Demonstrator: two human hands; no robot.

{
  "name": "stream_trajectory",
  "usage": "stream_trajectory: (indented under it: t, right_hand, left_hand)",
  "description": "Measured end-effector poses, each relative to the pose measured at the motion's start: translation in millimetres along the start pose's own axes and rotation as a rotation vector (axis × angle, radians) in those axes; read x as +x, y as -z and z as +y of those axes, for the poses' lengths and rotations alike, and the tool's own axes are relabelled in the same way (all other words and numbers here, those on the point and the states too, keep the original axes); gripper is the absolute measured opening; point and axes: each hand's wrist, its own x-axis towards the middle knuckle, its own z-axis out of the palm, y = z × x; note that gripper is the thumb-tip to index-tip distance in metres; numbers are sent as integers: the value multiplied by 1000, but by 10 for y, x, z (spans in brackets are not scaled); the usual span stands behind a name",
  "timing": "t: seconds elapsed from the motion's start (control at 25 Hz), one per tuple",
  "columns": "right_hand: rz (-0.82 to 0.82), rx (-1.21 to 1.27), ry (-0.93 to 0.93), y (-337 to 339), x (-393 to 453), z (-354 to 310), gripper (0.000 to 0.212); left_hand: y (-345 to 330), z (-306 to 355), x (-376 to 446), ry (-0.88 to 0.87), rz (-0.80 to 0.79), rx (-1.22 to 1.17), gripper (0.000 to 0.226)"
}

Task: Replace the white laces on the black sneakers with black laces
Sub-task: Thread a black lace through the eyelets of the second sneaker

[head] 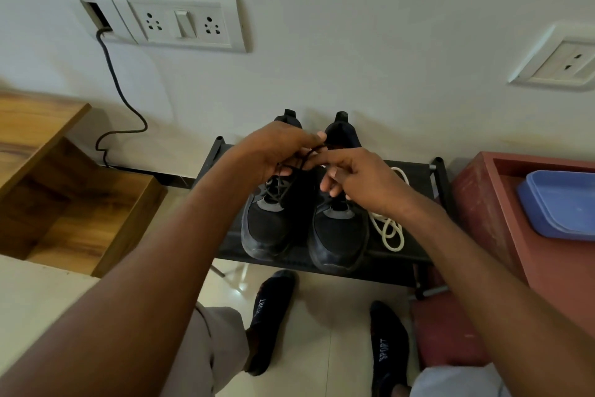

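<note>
Two black sneakers stand side by side on a black shoe rack (402,271), toes toward me. The left sneaker (270,226) carries a black lace (283,184) crossed through its eyelets. My left hand (277,152) pinches the free end of that lace above the shoe's tongue. My right hand (357,177) is close beside it, fingers curled around the same lace strand over the right sneaker (338,235). A loose white lace (389,229) lies coiled on the rack to the right of the right sneaker.
A wooden cabinet (64,203) stands at the left. A red cabinet (502,213) with a blue plastic lid (566,203) is at the right. Wall sockets (180,23) and a hanging cable (116,84) are behind. My socked feet (270,319) stand on the tiled floor.
</note>
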Motion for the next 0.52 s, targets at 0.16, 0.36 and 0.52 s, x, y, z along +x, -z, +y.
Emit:
stream_trajectory:
  t: [0.16, 0.36, 0.52]
  right_hand:
    - [180, -149, -34, -76, 62, 76, 37]
    - [150, -561, -63, -294, 180, 65, 35]
    - [147, -628, -97, -314, 268, -6, 32]
  left_hand:
    - [67, 16, 55, 12, -38, -241, 31]
    - [112, -92, 31, -59, 112, 133, 44]
    - [206, -134, 19, -106, 137, 178, 45]
